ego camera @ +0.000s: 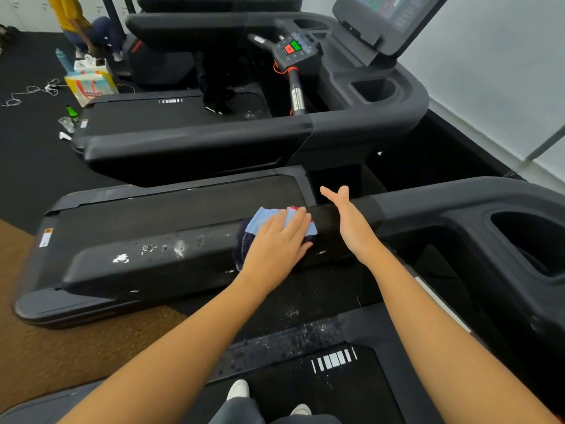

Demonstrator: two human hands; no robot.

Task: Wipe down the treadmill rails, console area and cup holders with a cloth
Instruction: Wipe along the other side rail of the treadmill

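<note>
My left hand [279, 240] lies flat on a blue, red and dark cloth [262, 218], pressing it onto the black left rail [146, 264] of the treadmill I stand on. White smears and specks [120, 258] mark the rail to the left of the cloth. My right hand [348, 221] hovers edge-on just right of the cloth, fingers straight and apart, holding nothing. A deep cup holder [532, 240] sits in the console surround at the right. Speckled residue [290, 341] shows on the deck near my feet.
A second treadmill [195, 142] stands beyond, with its own cup holder [374, 90], red and green buttons [292, 47] and a screen [388, 10]. A person crouches at the far left near a bag [90, 87], bottles and cables on the floor. A white wall runs along the right.
</note>
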